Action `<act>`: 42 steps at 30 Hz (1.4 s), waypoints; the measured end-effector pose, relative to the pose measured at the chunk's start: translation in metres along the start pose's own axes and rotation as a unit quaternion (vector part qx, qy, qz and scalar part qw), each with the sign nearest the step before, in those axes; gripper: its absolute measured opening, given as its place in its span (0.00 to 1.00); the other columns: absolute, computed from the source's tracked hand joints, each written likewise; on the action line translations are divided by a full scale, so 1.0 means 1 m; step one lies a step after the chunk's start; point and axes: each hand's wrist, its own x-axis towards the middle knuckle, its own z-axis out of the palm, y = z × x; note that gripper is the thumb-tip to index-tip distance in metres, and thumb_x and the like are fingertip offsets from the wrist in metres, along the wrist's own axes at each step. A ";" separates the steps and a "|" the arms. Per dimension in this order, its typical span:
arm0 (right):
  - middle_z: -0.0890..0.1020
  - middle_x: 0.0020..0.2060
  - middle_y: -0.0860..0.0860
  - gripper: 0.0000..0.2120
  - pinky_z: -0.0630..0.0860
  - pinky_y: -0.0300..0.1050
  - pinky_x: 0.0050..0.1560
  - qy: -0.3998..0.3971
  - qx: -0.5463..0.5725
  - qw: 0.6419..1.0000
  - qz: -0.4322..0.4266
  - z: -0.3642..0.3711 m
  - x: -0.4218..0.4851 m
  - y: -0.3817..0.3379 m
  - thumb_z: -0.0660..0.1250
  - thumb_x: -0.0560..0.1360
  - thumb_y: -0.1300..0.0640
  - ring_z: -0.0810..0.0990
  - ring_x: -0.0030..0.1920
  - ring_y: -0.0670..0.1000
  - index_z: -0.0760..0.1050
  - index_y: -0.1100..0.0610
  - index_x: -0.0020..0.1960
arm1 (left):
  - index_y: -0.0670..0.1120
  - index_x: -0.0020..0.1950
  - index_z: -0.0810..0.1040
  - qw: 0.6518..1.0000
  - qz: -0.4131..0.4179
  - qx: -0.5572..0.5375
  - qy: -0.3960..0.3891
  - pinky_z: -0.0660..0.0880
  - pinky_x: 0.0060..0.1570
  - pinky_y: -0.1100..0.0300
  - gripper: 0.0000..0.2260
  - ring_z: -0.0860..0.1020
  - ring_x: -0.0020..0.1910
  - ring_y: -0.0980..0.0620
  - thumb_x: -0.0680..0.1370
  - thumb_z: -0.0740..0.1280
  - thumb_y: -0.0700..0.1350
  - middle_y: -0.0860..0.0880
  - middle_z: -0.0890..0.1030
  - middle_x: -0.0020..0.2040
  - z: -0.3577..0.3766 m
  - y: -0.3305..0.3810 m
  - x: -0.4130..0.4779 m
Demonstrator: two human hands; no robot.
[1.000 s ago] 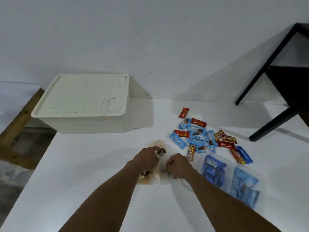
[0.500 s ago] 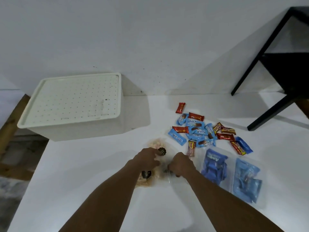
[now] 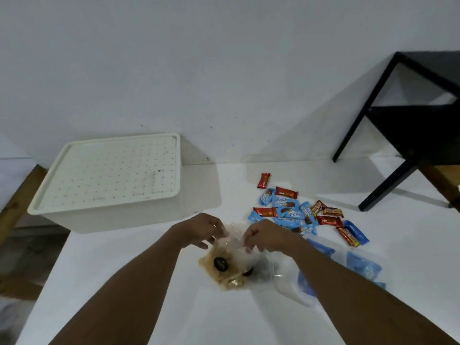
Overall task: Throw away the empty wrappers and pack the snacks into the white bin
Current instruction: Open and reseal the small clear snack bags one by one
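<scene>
Both hands have lifted off the table; the left hand (image 3: 199,229) and right hand (image 3: 267,234) now pinch the top of the clear bag (image 3: 234,257), raised upright; earlier it lay flat.

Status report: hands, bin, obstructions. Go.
Left hand and right hand both pinching the clear snack bag, lifting its top. White bin lid on. Loose snacks on table, nothing blocking.

I see the white bin (image 3: 109,185) far left, lid on, perforated top. Loose red and blue snack bars (image 3: 298,212) lie heaped to its right; clear bag (image 3: 231,262) with tan contents sits near centre, its top pinched up.
</scene>
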 end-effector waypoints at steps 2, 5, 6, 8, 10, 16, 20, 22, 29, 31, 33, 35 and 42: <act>0.87 0.43 0.55 0.07 0.73 0.37 0.35 0.003 -0.008 0.999 -0.034 -0.015 -0.002 -0.015 0.71 0.72 0.56 0.78 0.35 0.45 0.84 0.58 0.47 | 0.50 0.39 0.82 0.999 0.013 -0.049 0.010 0.75 0.45 0.55 0.04 0.80 0.40 0.51 0.74 0.72 0.43 0.52 0.83 0.42 -0.013 0.008 -0.009; 0.88 0.43 0.55 0.06 0.75 0.37 0.40 0.002 -0.015 0.997 -0.081 -0.041 -0.006 -0.043 0.71 0.74 0.59 0.81 0.38 0.45 0.83 0.62 0.47 | 0.49 0.40 0.80 0.993 0.049 -0.101 0.033 0.74 0.45 0.55 0.08 0.81 0.41 0.51 0.72 0.76 0.51 0.49 0.80 0.41 -0.033 0.025 -0.022; 0.88 0.42 0.55 0.05 0.76 0.39 0.41 0.000 -0.024 0.995 -0.097 -0.050 -0.009 -0.054 0.71 0.74 0.59 0.81 0.40 0.46 0.82 0.61 0.46 | 0.49 0.40 0.80 0.991 0.063 -0.108 0.039 0.74 0.45 0.54 0.09 0.81 0.42 0.51 0.72 0.76 0.51 0.49 0.81 0.43 -0.038 0.033 -0.025; 0.87 0.39 0.52 0.05 0.76 0.42 0.42 0.001 -0.051 0.991 -0.125 -0.069 -0.015 -0.074 0.72 0.74 0.57 0.81 0.38 0.46 0.82 0.59 0.44 | 0.49 0.42 0.80 0.988 0.093 -0.116 0.048 0.74 0.46 0.54 0.09 0.82 0.44 0.51 0.72 0.76 0.52 0.48 0.82 0.45 -0.046 0.049 -0.033; 0.87 0.38 0.52 0.06 0.75 0.44 0.41 0.015 -0.079 0.986 -0.145 -0.087 -0.021 -0.091 0.73 0.73 0.56 0.79 0.34 0.46 0.81 0.60 0.44 | 0.49 0.44 0.80 0.983 0.122 -0.119 0.067 0.75 0.46 0.55 0.09 0.82 0.43 0.52 0.73 0.76 0.52 0.47 0.82 0.44 -0.052 0.065 -0.040; 0.86 0.36 0.53 0.06 0.79 0.51 0.45 0.074 -0.067 0.975 -0.196 -0.120 -0.037 -0.116 0.73 0.74 0.57 0.80 0.37 0.49 0.81 0.60 0.42 | 0.51 0.38 0.79 0.961 0.201 -0.158 0.107 0.73 0.49 0.54 0.08 0.81 0.46 0.52 0.74 0.74 0.51 0.50 0.83 0.46 -0.060 0.101 -0.056; 0.85 0.40 0.53 0.09 0.72 0.35 0.33 0.154 0.064 0.960 -0.226 -0.120 -0.050 -0.113 0.71 0.76 0.54 0.79 0.36 0.45 0.82 0.61 0.46 | 0.51 0.35 0.73 0.930 0.238 -0.242 0.140 0.70 0.50 0.52 0.13 0.80 0.47 0.51 0.76 0.72 0.45 0.48 0.82 0.44 -0.060 0.114 -0.060; 0.85 0.39 0.53 0.09 0.71 0.35 0.33 0.180 0.115 0.950 -0.229 -0.117 -0.050 -0.109 0.71 0.76 0.55 0.79 0.36 0.45 0.81 0.61 0.44 | 0.51 0.34 0.73 0.924 0.243 -0.256 0.147 0.69 0.48 0.53 0.13 0.81 0.46 0.51 0.77 0.72 0.45 0.48 0.82 0.43 -0.059 0.115 -0.060; 0.84 0.35 0.55 0.10 0.74 0.34 0.36 0.225 0.126 0.932 -0.255 -0.107 -0.047 -0.110 0.73 0.74 0.55 0.79 0.34 0.46 0.80 0.61 0.40 | 0.46 0.48 0.82 0.934 0.236 -0.211 0.164 0.67 0.43 0.55 0.08 0.83 0.39 0.52 0.75 0.73 0.49 0.50 0.85 0.44 -0.050 0.117 -0.063; 0.85 0.37 0.54 0.09 0.73 0.35 0.35 0.219 0.167 0.928 -0.250 -0.106 -0.048 -0.109 0.74 0.74 0.54 0.79 0.35 0.45 0.83 0.61 0.43 | 0.47 0.47 0.82 0.928 0.253 -0.208 0.178 0.67 0.41 0.56 0.07 0.81 0.36 0.54 0.76 0.73 0.50 0.50 0.84 0.42 -0.050 0.119 -0.063; 0.85 0.39 0.53 0.10 0.72 0.40 0.38 0.199 0.232 0.924 -0.230 -0.103 -0.046 -0.106 0.73 0.74 0.52 0.79 0.39 0.47 0.84 0.58 0.47 | 0.48 0.43 0.82 0.917 0.273 -0.228 0.179 0.67 0.39 0.57 0.05 0.79 0.35 0.55 0.76 0.72 0.49 0.50 0.83 0.40 -0.050 0.121 -0.064; 0.85 0.38 0.52 0.09 0.71 0.43 0.41 0.204 0.280 0.912 -0.219 -0.099 -0.042 -0.103 0.73 0.74 0.51 0.79 0.41 0.48 0.83 0.58 0.46 | 0.48 0.42 0.81 0.912 0.280 -0.241 0.180 0.66 0.39 0.57 0.06 0.78 0.35 0.55 0.76 0.72 0.48 0.50 0.82 0.39 -0.049 0.123 -0.063; 0.83 0.34 0.52 0.12 0.71 0.40 0.39 0.232 0.279 0.903 -0.229 -0.096 -0.041 -0.106 0.74 0.73 0.53 0.80 0.37 0.45 0.81 0.63 0.44 | 0.46 0.47 0.85 0.911 0.243 -0.297 0.150 0.69 0.39 0.59 0.12 0.78 0.34 0.53 0.70 0.78 0.52 0.49 0.84 0.40 -0.046 0.120 -0.056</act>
